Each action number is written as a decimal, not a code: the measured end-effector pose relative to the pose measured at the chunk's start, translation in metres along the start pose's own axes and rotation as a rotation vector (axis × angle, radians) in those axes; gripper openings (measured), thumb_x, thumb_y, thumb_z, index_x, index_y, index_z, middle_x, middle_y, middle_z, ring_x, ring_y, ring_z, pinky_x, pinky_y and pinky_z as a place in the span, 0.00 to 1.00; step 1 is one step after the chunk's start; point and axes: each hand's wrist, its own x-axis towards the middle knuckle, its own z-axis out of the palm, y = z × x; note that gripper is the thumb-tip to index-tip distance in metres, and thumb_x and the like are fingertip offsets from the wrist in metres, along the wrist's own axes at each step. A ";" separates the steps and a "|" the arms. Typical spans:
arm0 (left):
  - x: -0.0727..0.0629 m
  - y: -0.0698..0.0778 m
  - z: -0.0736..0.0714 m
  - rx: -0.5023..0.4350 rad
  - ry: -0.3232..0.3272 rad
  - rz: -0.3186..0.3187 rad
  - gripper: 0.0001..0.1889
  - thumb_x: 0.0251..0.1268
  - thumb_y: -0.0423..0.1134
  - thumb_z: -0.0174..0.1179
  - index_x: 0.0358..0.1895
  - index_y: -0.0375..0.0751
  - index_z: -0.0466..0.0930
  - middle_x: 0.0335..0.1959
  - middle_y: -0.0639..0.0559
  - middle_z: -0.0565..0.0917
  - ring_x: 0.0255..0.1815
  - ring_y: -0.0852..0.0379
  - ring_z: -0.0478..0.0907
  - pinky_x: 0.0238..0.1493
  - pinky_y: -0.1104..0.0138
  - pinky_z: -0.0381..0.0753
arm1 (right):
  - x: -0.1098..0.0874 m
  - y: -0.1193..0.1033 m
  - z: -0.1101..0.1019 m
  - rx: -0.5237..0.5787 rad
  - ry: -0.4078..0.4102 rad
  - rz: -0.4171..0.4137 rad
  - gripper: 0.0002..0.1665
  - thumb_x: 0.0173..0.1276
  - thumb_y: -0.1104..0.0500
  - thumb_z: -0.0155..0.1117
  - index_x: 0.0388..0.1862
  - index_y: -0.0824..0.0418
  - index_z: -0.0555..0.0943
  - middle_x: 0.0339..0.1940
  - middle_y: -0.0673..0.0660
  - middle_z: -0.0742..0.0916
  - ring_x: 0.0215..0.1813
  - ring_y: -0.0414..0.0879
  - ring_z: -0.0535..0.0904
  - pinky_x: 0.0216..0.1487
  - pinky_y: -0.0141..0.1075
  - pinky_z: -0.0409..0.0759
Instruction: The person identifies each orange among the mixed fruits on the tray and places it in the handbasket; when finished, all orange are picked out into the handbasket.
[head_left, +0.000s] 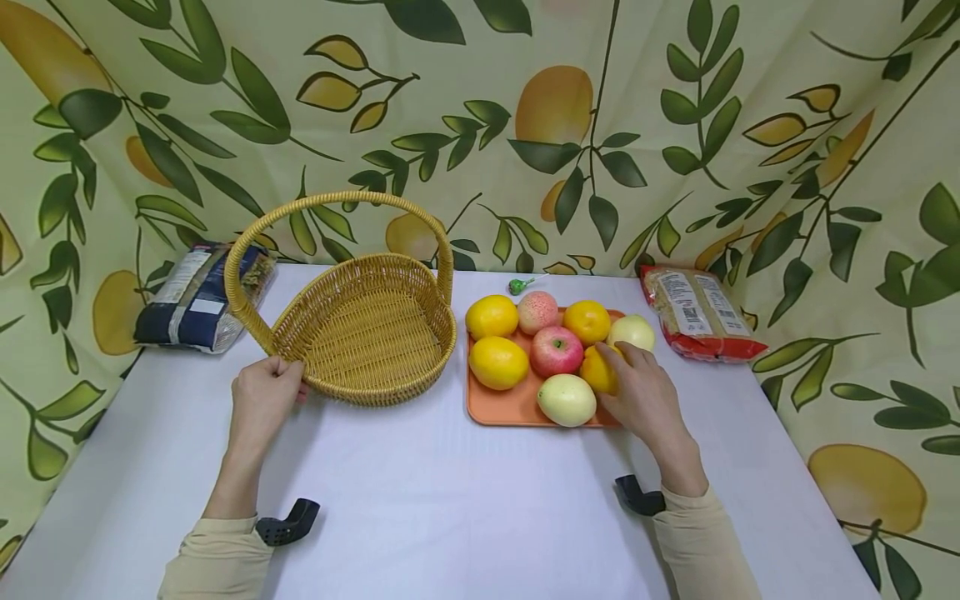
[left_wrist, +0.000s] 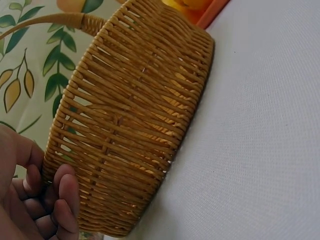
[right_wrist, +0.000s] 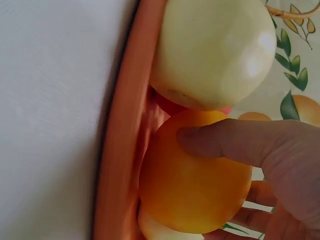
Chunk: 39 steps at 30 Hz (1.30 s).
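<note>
A woven basket (head_left: 367, 333) with a tall arched handle stands at the left of the table, its inside bare. My left hand (head_left: 268, 392) pinches its near left rim, the fingertips on the wicker wall (left_wrist: 120, 120) in the left wrist view. On the orange tray (head_left: 487, 415), my right hand (head_left: 645, 392) grips an orange (right_wrist: 195, 175) with the thumb across its top and the fingers around its far side. A pale green melon-like fruit (head_left: 567, 400) sits beside it, and a red apple (head_left: 557, 351) lies just to its left.
The tray also bears two yellow lemon-like fruits (head_left: 498, 363), a pinkish peach (head_left: 537, 312), another orange (head_left: 587, 322) and another pale fruit (head_left: 632, 333). A small green item (head_left: 519, 286) lies behind it. Packaged bags stand at back left (head_left: 206, 296) and back right (head_left: 697, 312).
</note>
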 end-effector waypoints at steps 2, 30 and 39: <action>0.000 0.000 0.000 0.002 0.003 -0.003 0.17 0.67 0.41 0.48 0.25 0.35 0.79 0.18 0.51 0.86 0.20 0.61 0.81 0.25 0.68 0.70 | -0.001 0.001 -0.003 0.008 0.017 0.000 0.43 0.50 0.59 0.75 0.68 0.61 0.71 0.64 0.71 0.74 0.63 0.68 0.69 0.58 0.64 0.71; -0.001 0.001 -0.001 0.012 -0.003 -0.008 0.17 0.67 0.42 0.48 0.25 0.36 0.79 0.18 0.53 0.86 0.21 0.59 0.82 0.24 0.68 0.69 | -0.007 -0.027 -0.022 0.144 0.287 -0.120 0.45 0.49 0.57 0.78 0.68 0.56 0.71 0.62 0.66 0.75 0.61 0.63 0.70 0.55 0.61 0.75; -0.001 0.001 -0.001 0.008 0.006 -0.007 0.16 0.66 0.41 0.48 0.26 0.35 0.79 0.17 0.53 0.85 0.21 0.58 0.82 0.24 0.68 0.69 | -0.001 -0.044 -0.021 0.160 0.302 -0.193 0.46 0.47 0.56 0.78 0.67 0.55 0.71 0.61 0.65 0.76 0.60 0.61 0.72 0.55 0.57 0.76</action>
